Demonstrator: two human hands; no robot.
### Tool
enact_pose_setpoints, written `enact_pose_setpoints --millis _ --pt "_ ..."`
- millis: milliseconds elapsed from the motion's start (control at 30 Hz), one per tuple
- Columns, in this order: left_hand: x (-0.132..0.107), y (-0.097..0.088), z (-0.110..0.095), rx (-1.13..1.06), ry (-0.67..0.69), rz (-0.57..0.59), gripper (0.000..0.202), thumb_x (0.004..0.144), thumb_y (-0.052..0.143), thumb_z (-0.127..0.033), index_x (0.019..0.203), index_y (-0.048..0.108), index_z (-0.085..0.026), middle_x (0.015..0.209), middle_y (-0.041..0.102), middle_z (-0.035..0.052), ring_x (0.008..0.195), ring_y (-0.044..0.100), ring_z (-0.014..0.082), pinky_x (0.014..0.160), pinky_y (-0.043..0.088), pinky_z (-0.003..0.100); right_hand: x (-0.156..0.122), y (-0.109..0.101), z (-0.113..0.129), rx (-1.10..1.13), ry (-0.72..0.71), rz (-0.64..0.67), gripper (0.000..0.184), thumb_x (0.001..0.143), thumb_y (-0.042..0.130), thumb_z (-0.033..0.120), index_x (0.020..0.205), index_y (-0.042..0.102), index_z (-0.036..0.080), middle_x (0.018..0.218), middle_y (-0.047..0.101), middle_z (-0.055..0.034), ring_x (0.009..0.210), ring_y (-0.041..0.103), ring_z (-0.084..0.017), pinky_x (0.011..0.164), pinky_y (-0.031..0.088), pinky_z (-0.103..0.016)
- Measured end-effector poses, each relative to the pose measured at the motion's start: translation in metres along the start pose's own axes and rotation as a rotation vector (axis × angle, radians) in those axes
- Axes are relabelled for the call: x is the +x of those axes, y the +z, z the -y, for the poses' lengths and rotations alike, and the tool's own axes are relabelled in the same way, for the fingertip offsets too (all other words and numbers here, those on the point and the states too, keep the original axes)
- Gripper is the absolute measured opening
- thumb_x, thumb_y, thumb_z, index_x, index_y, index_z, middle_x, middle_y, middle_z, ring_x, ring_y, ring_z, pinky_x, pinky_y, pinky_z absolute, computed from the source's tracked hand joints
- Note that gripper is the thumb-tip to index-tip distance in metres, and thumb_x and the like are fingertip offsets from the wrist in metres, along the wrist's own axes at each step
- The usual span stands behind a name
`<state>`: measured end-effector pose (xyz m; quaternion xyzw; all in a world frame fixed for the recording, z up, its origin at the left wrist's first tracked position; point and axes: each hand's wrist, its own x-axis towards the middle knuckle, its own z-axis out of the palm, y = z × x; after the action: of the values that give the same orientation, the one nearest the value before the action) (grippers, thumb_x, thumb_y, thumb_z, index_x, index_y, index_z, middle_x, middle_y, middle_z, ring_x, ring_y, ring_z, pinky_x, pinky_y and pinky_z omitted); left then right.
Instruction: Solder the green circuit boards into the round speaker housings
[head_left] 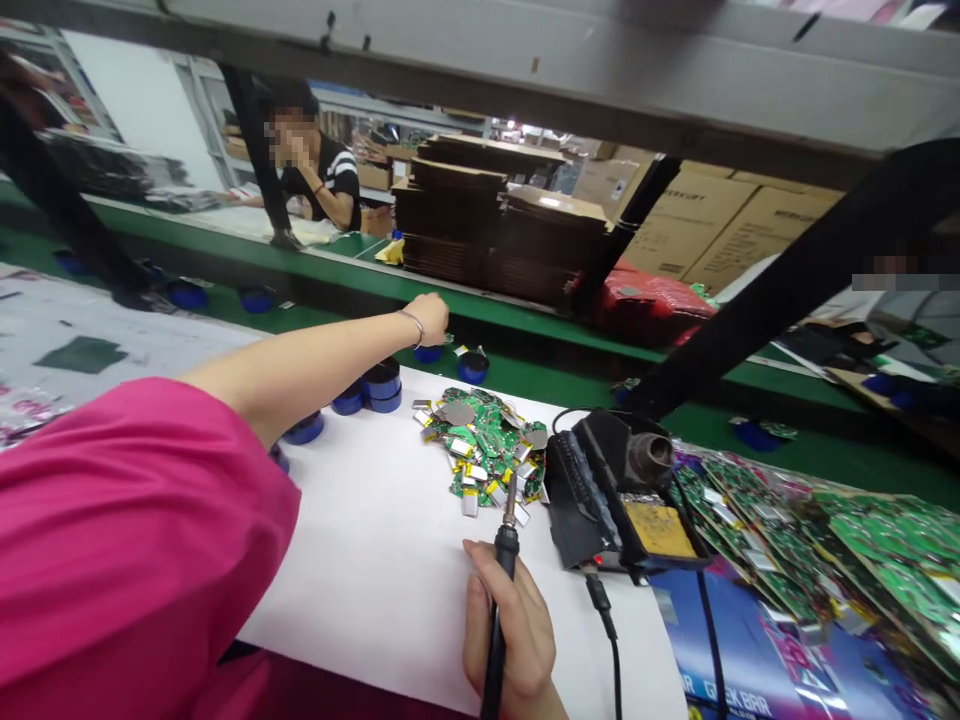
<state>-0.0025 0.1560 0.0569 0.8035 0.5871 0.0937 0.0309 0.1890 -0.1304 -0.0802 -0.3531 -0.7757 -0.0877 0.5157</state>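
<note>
Well, at left blue cases (384,388) stand on the white counter (375,560), and just past them the left grip (431,318) is curled, though I cannot tell whether it clasps anything. Next, circuit boards (489,438) lie heaped; the right grip (523,625) clasps a soldering iron (507,545) pointing at them, left of a soldering station (574,500).

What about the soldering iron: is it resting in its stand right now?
No, the soldering iron is held in the right hand, to the left of the stand in the picture.
</note>
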Motion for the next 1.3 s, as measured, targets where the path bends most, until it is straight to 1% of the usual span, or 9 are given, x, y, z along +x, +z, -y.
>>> enact_pose_setpoints --millis 133,300,433,600,767,900,1000,1133,1300 --pt "-0.049 -0.033 0.018 -0.026 -0.019 -0.081 0.025 0.082 0.066 -0.029 0.102 0.073 -0.015 0.106 0.071 0.0067 0.103 0.064 0.0250 0.090 0.047 0.029 -0.004 0.001 -0.002 -0.034 -0.003 -0.001 0.051 0.082 0.062 0.000 0.131 0.059 0.009 0.101 0.075 -0.0137 0.092 0.073 -0.026 0.077 0.066 -0.038" --pt "-0.158 -0.051 0.051 -0.019 -0.164 0.028 0.034 0.078 0.063 -0.044 0.100 0.071 -0.019 0.095 0.073 0.0048 0.087 0.066 0.0238 0.076 0.047 0.028 -0.008 0.001 0.005 -0.037 0.122 0.004 0.043 0.084 0.063 0.004 0.126 0.062 0.015 0.099 0.076 -0.0092 0.089 0.073 -0.024 0.078 0.063 -0.038" --pt "-0.233 -0.020 0.072 0.010 -0.294 0.164 0.053 0.073 0.066 -0.058 0.108 0.065 -0.019 0.105 0.072 0.0106 0.099 0.064 0.0312 0.078 0.047 0.033 -0.007 -0.003 0.007 -0.065 0.146 0.081 0.039 0.087 0.063 0.010 0.125 0.061 0.015 0.100 0.076 -0.0079 0.090 0.073 -0.022 0.081 0.062 -0.035" --pt "-0.279 0.028 0.077 0.145 -0.459 0.083 0.061 0.077 0.063 -0.060 0.114 0.061 -0.012 0.107 0.071 0.0179 0.103 0.062 0.0385 0.087 0.047 0.043 0.000 -0.003 0.004 -0.081 0.057 0.071 0.035 0.089 0.061 0.011 0.124 0.062 0.013 0.098 0.076 -0.0079 0.088 0.073 -0.020 0.076 0.061 -0.031" --pt "-0.287 0.047 0.051 0.143 -0.458 -0.061 0.046 0.082 0.061 -0.051 0.107 0.061 -0.011 0.093 0.071 0.0166 0.094 0.063 0.0386 0.081 0.048 0.045 0.004 -0.007 0.008 -0.080 0.016 -0.014 0.033 0.081 0.066 0.001 0.114 0.066 0.008 0.093 0.077 -0.0076 0.085 0.073 -0.018 0.080 0.061 -0.029" --pt "-0.283 0.057 0.001 -0.149 -0.177 -0.064 0.035 0.079 0.067 -0.038 0.105 0.062 -0.015 0.098 0.069 0.0121 0.095 0.062 0.0323 0.085 0.049 0.043 0.004 -0.017 0.013 -0.089 0.051 -0.016 0.035 0.080 0.068 0.000 0.114 0.065 0.006 0.096 0.076 -0.0084 0.088 0.073 -0.017 0.082 0.062 -0.029" --pt "-0.272 0.056 -0.034 -0.400 0.019 0.061 0.044 0.074 0.075 -0.039 0.109 0.062 -0.016 0.105 0.069 0.0101 0.099 0.062 0.0299 0.087 0.050 0.042 0.008 -0.025 0.018 -0.087 0.059 -0.027 0.036 0.079 0.067 -0.002 0.114 0.064 0.005 0.097 0.076 -0.0099 0.090 0.073 -0.017 0.081 0.062 -0.028" --pt "-0.231 0.046 -0.053 -0.652 0.094 0.125 0.044 0.076 0.075 -0.052 0.104 0.066 -0.020 0.103 0.071 0.0056 0.094 0.066 0.0249 0.082 0.052 0.036 0.017 -0.033 0.025 -0.117 0.076 -0.040 0.034 0.079 0.067 -0.004 0.111 0.064 0.005 0.096 0.076 -0.0105 0.088 0.074 -0.018 0.080 0.063 -0.028" --pt "-0.153 0.058 -0.066 -0.624 0.037 -0.001 0.026 0.086 0.065 -0.035 0.103 0.069 -0.016 0.110 0.073 0.0098 0.100 0.066 0.0270 0.090 0.051 0.039 0.023 -0.035 0.031 -0.120 0.068 -0.062 0.037 0.078 0.066 -0.006 0.113 0.063 0.007 0.095 0.076 -0.0100 0.087 0.074 -0.018 0.080 0.063 -0.028"
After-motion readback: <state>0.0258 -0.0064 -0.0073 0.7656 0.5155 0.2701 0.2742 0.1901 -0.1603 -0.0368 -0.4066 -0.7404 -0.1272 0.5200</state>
